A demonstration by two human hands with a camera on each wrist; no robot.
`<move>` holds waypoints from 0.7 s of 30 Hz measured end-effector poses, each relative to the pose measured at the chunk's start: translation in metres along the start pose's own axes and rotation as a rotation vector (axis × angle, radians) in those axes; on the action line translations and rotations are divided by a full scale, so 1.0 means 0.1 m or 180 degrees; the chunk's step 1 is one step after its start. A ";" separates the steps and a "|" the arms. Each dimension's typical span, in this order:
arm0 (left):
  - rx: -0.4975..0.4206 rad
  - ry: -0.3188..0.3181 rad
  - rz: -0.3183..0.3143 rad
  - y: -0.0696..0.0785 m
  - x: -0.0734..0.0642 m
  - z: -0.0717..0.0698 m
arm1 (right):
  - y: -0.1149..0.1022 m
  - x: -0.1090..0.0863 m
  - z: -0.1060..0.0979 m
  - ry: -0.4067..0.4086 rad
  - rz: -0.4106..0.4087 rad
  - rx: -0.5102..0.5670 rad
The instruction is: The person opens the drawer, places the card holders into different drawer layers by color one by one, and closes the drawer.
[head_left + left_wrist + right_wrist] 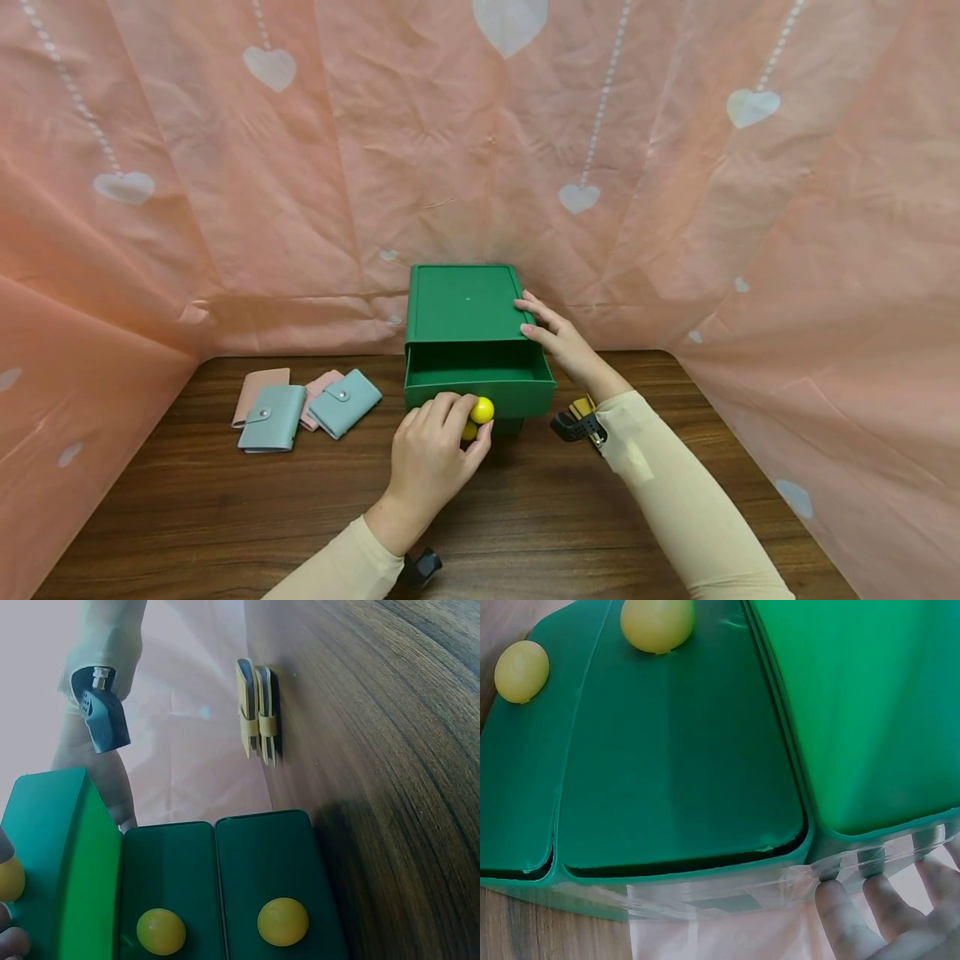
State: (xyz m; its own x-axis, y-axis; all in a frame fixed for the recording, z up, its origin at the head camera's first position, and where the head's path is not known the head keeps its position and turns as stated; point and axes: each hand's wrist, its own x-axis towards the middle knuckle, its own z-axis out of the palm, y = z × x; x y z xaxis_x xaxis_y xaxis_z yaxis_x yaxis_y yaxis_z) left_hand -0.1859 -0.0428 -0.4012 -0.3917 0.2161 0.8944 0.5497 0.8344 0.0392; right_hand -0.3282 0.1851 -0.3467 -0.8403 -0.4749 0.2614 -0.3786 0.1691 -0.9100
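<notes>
A green box of stacked drawers (465, 304) stands at the back of the table, its top drawer (480, 400) pulled partway out and nothing showing inside. My left hand (431, 450) is at the front of that drawer, thumb and fingers pinching its round yellow knob (482, 409). In the left wrist view, the two lower drawers show closed, each with a yellow knob (161, 931) on its front. My right hand (566, 337) rests against the right side of the box, fingers extended over its top edge. Its fingers (847, 922) lie along the box's side in the right wrist view.
Left of the box lie pink and light-blue snap-strap wallets (273, 421), partly overlapping. Yellow ones (581, 407) stand right of the box, mostly hidden behind my right wrist in the head view. A pink curtain (465, 167) with hearts encloses the back and sides.
</notes>
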 end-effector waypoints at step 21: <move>-0.0065 0.0038 0.0031 -0.06 -0.04 0.01 | 0.02 0.02 0.00 -0.0002 0.0018 -0.0009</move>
State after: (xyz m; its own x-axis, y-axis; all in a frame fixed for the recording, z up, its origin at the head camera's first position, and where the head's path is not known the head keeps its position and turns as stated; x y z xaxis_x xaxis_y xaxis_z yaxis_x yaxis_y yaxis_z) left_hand -0.1885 -0.0487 -0.4053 -0.3775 0.2180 0.9000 0.5684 0.8218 0.0394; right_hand -0.3302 0.1847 -0.3478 -0.8422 -0.4744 0.2561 -0.3749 0.1741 -0.9106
